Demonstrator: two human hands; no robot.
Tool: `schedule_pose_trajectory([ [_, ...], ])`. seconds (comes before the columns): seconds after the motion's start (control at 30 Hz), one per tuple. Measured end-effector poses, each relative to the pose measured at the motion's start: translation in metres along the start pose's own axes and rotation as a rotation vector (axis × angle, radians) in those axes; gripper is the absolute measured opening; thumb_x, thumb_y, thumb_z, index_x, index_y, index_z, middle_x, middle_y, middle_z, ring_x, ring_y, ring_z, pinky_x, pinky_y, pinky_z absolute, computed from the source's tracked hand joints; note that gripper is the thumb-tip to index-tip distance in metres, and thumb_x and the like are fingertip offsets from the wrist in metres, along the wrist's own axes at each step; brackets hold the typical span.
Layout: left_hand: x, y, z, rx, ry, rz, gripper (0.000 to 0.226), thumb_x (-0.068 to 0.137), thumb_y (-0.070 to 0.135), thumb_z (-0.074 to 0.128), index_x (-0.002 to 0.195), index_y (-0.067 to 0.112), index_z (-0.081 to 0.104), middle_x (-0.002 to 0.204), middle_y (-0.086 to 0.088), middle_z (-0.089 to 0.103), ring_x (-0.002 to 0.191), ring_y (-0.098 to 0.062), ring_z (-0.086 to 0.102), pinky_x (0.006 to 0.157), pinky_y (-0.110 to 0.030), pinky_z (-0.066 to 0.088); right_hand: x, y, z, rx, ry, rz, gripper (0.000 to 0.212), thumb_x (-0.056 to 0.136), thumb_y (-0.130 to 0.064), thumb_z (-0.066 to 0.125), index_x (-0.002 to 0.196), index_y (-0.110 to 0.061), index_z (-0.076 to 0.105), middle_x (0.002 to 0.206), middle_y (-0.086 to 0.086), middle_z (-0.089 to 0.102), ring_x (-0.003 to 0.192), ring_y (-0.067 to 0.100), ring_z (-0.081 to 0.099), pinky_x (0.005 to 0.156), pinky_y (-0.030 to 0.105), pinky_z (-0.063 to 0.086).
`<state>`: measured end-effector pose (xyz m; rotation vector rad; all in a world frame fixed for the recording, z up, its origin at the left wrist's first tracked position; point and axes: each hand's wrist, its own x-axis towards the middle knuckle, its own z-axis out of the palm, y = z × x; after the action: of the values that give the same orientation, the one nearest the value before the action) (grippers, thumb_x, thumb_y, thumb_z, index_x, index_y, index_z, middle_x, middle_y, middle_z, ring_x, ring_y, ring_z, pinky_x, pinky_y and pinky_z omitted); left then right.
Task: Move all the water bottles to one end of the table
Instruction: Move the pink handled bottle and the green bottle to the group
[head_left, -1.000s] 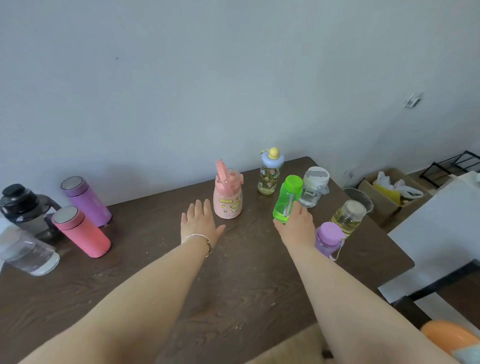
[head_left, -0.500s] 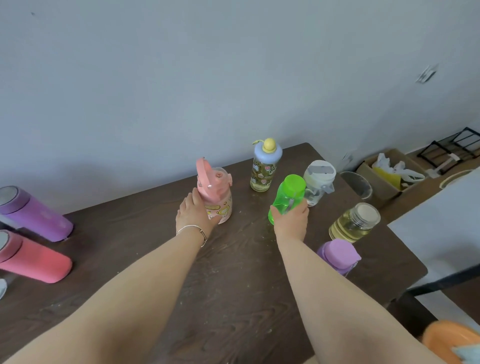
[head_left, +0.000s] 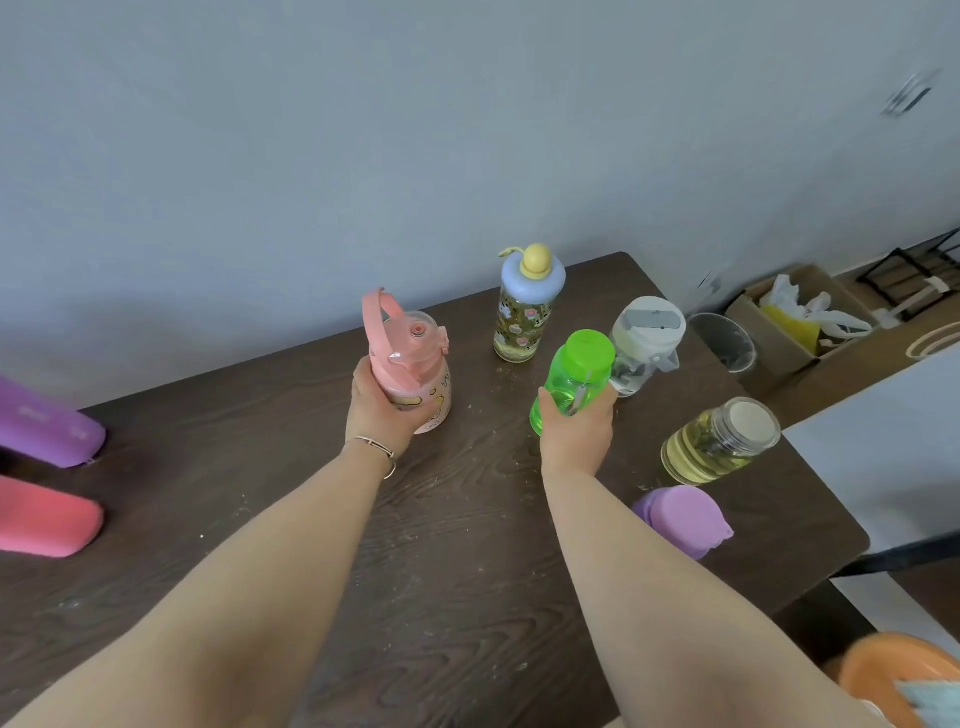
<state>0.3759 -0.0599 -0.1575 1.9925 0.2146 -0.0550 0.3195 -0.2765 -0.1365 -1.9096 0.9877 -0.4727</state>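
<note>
My left hand (head_left: 382, 410) grips the pink bottle (head_left: 413, 364) with a loop handle, which stands on the dark wooden table (head_left: 457, 571). My right hand (head_left: 574, 434) grips the green bottle (head_left: 574, 376), tilted toward the right end. Close by stand a patterned bottle with a blue and yellow lid (head_left: 524, 306), a clear bottle with a white lid (head_left: 644, 343), a glass jar of yellow liquid (head_left: 719, 441) and a lilac-lidded bottle (head_left: 685, 519). At the left edge are a purple flask (head_left: 47, 426) and a red-pink flask (head_left: 44, 519), both cut off.
A grey wall runs behind the table. Past the right end, on the floor, sit a clear bin (head_left: 724, 343), a cardboard box with bags (head_left: 795, 322) and a black rack (head_left: 914, 270). An orange object (head_left: 898, 675) shows at the bottom right.
My left hand moved forward from flat on the table and closed around the pink bottle. My right hand kept hold of the green bottle. The view swung right, pushing the left flasks to the edge.
</note>
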Motion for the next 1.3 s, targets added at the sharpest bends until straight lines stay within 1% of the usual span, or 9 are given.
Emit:
schedule_pose_trajectory([
  [0.17, 0.006, -0.002, -0.002, 0.079, 0.012, 0.007, 0.095, 0.053, 0.041, 0.090, 0.130, 0.029, 0.037, 0.129, 0.007, 0.048, 0.106, -0.011, 0.053, 0.087, -0.029, 0.044, 0.000, -0.001, 0.000, -0.002, 0.004, 0.016, 0.066, 0.075, -0.037, 0.079, 0.126, -0.016, 0.044, 0.122, 0.010, 0.060, 0.111, 0.035, 0.056, 0.087, 0.038, 0.044],
  [0.4, 0.002, -0.004, -0.001, 0.073, 0.028, 0.035, 0.092, 0.055, 0.044, 0.088, 0.131, 0.028, 0.037, 0.130, 0.008, 0.046, 0.106, -0.009, 0.051, 0.087, -0.028, 0.043, -0.007, 0.001, -0.001, -0.018, 0.008, 0.014, 0.067, 0.074, -0.039, 0.080, 0.127, -0.020, 0.043, 0.121, 0.010, 0.061, 0.110, 0.035, 0.057, 0.088, 0.039, 0.045],
  [0.6, -0.014, -0.003, -0.018, 0.062, 0.028, 0.034, 0.093, 0.056, 0.042, 0.089, 0.132, 0.027, 0.036, 0.133, 0.005, 0.045, 0.105, -0.010, 0.051, 0.088, -0.030, 0.044, -0.027, -0.004, -0.009, -0.043, -0.025, -0.011, 0.059, 0.072, -0.039, 0.081, 0.115, -0.018, 0.046, 0.110, 0.007, 0.064, 0.102, 0.034, 0.059, 0.083, 0.038, 0.045],
  [0.73, -0.029, 0.002, -0.041, 0.049, 0.039, 0.017, 0.094, 0.056, 0.045, 0.087, 0.133, 0.028, 0.035, 0.133, 0.008, 0.044, 0.102, -0.009, 0.051, 0.083, -0.028, 0.041, -0.050, -0.013, -0.020, -0.030, -0.057, -0.034, 0.054, 0.072, -0.039, 0.080, 0.110, -0.022, 0.046, 0.104, 0.002, 0.064, 0.098, 0.031, 0.059, 0.082, 0.038, 0.046],
  [0.83, -0.045, 0.005, -0.059, 0.043, 0.057, 0.011, 0.094, 0.054, 0.049, 0.085, 0.132, 0.028, 0.035, 0.131, 0.009, 0.044, 0.101, -0.010, 0.050, 0.082, -0.029, 0.041, -0.070, -0.020, -0.029, -0.035, -0.090, -0.061, 0.054, 0.072, -0.039, 0.080, 0.110, -0.021, 0.045, 0.102, 0.002, 0.063, 0.097, 0.032, 0.059, 0.086, 0.041, 0.047],
  [0.93, -0.062, 0.006, -0.077, 0.029, 0.075, 0.024, 0.092, 0.053, 0.049, 0.084, 0.129, 0.030, 0.036, 0.129, 0.009, 0.044, 0.102, -0.011, 0.052, 0.083, -0.031, 0.043, -0.088, -0.025, -0.037, -0.032, -0.137, -0.113, 0.056, 0.072, -0.038, 0.081, 0.113, -0.019, 0.046, 0.103, 0.004, 0.063, 0.097, 0.032, 0.059, 0.079, 0.034, 0.043],
  [1.0, -0.075, 0.005, -0.089, 0.017, 0.098, 0.029, 0.091, 0.053, 0.048, 0.086, 0.128, 0.031, 0.037, 0.129, 0.009, 0.045, 0.104, -0.012, 0.053, 0.083, -0.032, 0.044, -0.101, -0.027, -0.043, -0.036, -0.179, -0.143, 0.058, 0.072, -0.038, 0.081, 0.115, -0.018, 0.047, 0.104, 0.006, 0.064, 0.097, 0.033, 0.059, 0.077, 0.033, 0.042],
  [1.2, -0.131, -0.004, -0.127, -0.010, 0.232, 0.018, 0.088, 0.051, 0.050, 0.084, 0.124, 0.033, 0.038, 0.124, 0.012, 0.045, 0.101, -0.010, 0.054, 0.081, -0.028, 0.044, -0.133, -0.029, -0.061, -0.033, -0.304, -0.252, 0.060, 0.072, -0.037, 0.081, 0.117, -0.017, 0.047, 0.107, 0.008, 0.065, 0.098, 0.034, 0.060, 0.081, 0.037, 0.047],
  [1.3, -0.167, -0.010, -0.149, 0.013, 0.307, 0.008, 0.088, 0.051, 0.050, 0.084, 0.124, 0.031, 0.039, 0.122, 0.012, 0.045, 0.101, -0.008, 0.052, 0.083, -0.028, 0.044, -0.153, -0.031, -0.074, -0.016, -0.379, -0.285, 0.059, 0.072, -0.036, 0.081, 0.117, -0.017, 0.048, 0.105, 0.007, 0.065, 0.097, 0.034, 0.060, 0.079, 0.036, 0.045],
])
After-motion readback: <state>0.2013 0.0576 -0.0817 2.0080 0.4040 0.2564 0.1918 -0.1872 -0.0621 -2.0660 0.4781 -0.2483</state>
